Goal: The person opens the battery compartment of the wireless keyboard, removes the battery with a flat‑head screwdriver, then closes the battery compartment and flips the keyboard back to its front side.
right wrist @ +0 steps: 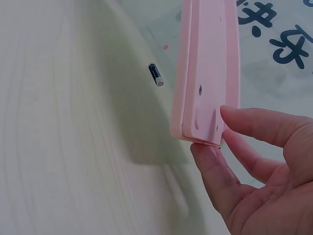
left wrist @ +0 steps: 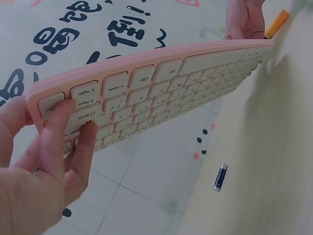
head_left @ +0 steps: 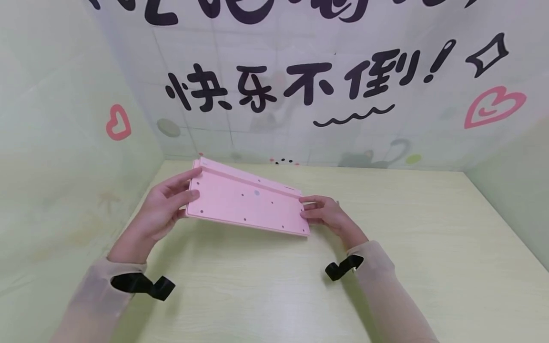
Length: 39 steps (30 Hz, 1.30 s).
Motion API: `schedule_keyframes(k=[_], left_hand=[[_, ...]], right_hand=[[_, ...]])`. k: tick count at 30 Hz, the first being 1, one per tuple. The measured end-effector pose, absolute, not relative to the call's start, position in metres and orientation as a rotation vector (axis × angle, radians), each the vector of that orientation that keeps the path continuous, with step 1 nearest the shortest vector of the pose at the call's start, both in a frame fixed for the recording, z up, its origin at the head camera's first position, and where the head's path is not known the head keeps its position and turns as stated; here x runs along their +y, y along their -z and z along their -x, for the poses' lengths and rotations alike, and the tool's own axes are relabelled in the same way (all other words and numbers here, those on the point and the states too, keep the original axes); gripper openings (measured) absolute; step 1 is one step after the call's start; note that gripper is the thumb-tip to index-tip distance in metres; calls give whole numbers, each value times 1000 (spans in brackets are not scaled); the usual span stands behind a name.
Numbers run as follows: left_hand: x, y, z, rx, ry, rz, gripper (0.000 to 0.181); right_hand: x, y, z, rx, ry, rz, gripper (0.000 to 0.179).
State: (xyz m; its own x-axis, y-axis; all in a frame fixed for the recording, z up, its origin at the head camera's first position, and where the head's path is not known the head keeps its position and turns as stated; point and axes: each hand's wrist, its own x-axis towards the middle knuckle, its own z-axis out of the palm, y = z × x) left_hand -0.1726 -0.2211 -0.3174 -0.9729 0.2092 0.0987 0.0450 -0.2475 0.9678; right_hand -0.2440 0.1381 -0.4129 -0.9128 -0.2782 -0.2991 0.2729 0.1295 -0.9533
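Observation:
A pink keyboard [head_left: 249, 197] is held up off the table between both hands, its screw-dotted underside facing the head camera. My left hand [head_left: 160, 205] pinches its left end, thumb on the underside and fingers on the keys. In the left wrist view, white keys [left wrist: 142, 105] show on the far face, under the fingertips [left wrist: 88, 132]. The other end is gripped by my right hand [head_left: 328, 214], with the thumb [right wrist: 244, 117] against the underside. A dark, silver-ended battery [right wrist: 156, 75] lies on the table behind the keyboard, hidden from the head view.
The pale wooden table [head_left: 429, 238] meets a back wall sheet [head_left: 274, 133] printed with black characters. Side walls [head_left: 51, 190] stand to the left and right. Black camera mounts [head_left: 345, 267] sit on both wrists. Something orange [left wrist: 277, 23] shows near the right hand in the left wrist view.

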Motion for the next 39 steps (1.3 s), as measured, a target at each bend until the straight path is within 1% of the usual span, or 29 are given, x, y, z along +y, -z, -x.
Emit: schedule_keyframes(k=[9, 18, 23, 30, 39], left_hand=[[-218, 297, 172, 1916, -2351, -216, 44], [-211, 276, 171, 1940, -2356, -143, 43], [-206, 266, 170, 1943, -2357, -119, 45], [-203, 255, 172, 1950, -2350, -18, 49], [-203, 246, 172, 1942, -2371, -52, 46]], right_hand=[[132, 406, 240, 2026, 1792, 107, 47], [124, 404, 235, 2119, 1709, 274, 41], [120, 400, 231, 2146, 1690, 300, 41], [110, 393, 227, 2195, 1674, 318, 41], [98, 380, 222, 2235, 1659, 375, 40]])
